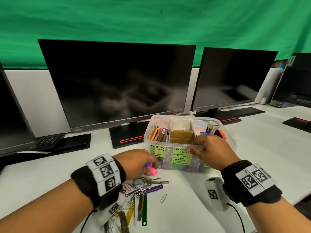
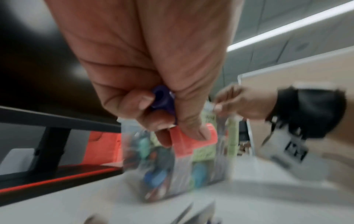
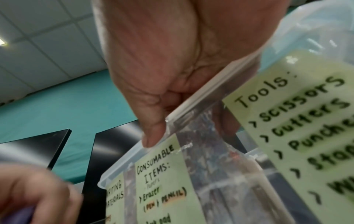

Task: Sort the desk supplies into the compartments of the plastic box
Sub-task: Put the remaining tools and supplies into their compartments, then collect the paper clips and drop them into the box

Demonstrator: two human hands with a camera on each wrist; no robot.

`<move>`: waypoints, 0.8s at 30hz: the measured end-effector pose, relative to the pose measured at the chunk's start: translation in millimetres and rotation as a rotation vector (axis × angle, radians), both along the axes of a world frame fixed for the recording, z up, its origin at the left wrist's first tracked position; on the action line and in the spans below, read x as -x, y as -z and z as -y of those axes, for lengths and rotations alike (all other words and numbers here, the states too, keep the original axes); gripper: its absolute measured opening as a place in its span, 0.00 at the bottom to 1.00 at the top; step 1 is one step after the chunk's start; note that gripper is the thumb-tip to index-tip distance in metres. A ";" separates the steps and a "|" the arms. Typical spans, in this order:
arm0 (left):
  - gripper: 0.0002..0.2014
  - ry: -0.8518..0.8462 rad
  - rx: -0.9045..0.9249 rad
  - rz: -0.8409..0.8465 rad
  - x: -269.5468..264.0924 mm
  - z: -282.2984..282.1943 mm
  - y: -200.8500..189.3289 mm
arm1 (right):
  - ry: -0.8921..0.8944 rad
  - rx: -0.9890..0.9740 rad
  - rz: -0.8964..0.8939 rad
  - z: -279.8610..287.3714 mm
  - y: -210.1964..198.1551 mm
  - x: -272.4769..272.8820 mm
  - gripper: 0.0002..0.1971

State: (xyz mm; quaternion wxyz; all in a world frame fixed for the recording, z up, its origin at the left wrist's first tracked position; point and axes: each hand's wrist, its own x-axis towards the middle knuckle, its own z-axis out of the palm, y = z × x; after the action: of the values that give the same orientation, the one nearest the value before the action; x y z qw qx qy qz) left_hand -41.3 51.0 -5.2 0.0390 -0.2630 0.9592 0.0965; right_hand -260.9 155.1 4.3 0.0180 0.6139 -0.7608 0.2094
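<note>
The clear plastic box (image 1: 168, 117) stands on the white desk with green labels on its front wall. My right hand (image 1: 207, 148) grips its front rim (image 3: 201, 103), thumb outside over the "Consumable items" label (image 3: 157, 169). My left hand (image 1: 139, 161) is just left of the box front and pinches a small purple piece (image 2: 162, 98) and a pink piece (image 1: 152, 171) in curled fingers. Pens and pencils (image 1: 159, 133) fill the left compartment. Brown cardboard (image 1: 181, 137) sits in the middle one, and boxed items (image 1: 212, 129) in the right one.
A pile of paper clips (image 1: 138, 182), a purple stick (image 1: 154, 188), a green strip (image 1: 144, 211) and metal strips lies under my left wrist. One loose clip (image 1: 163, 197) lies nearby. Two dark monitors (image 1: 117, 81) (image 1: 232, 78) stand close behind the box, with a keyboard (image 1: 47, 140) at left.
</note>
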 end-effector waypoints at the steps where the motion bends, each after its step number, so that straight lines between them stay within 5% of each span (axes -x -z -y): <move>1: 0.11 0.030 -0.040 -0.040 -2.1 -5.1 -9.6 | -0.003 0.009 0.000 1.3 0.6 -1.3 0.15; 7: 0.07 0.021 -0.003 -0.458 16.7 -9.7 -49.1 | -0.004 0.039 -0.024 11.0 3.6 -12.4 0.14; 16: 0.12 -0.110 0.032 -0.393 80.7 10.3 -26.1 | 0.014 0.024 0.018 11.8 0.1 -20.2 0.13; 21: 0.27 -0.114 0.011 -0.409 69.0 10.8 -28.7 | 0.033 0.000 0.013 11.8 0.7 -19.8 0.11; 24: 0.24 -0.134 0.083 -0.448 37.9 13.7 -39.2 | 0.043 -0.004 0.031 11.7 0.9 -19.4 0.14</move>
State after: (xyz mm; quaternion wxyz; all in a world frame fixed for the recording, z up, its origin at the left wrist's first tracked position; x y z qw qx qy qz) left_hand -79.3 37.3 34.1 -0.1923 -0.2995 0.9274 0.1153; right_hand -241.5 143.3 3.4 0.0094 0.5942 -0.7745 0.2168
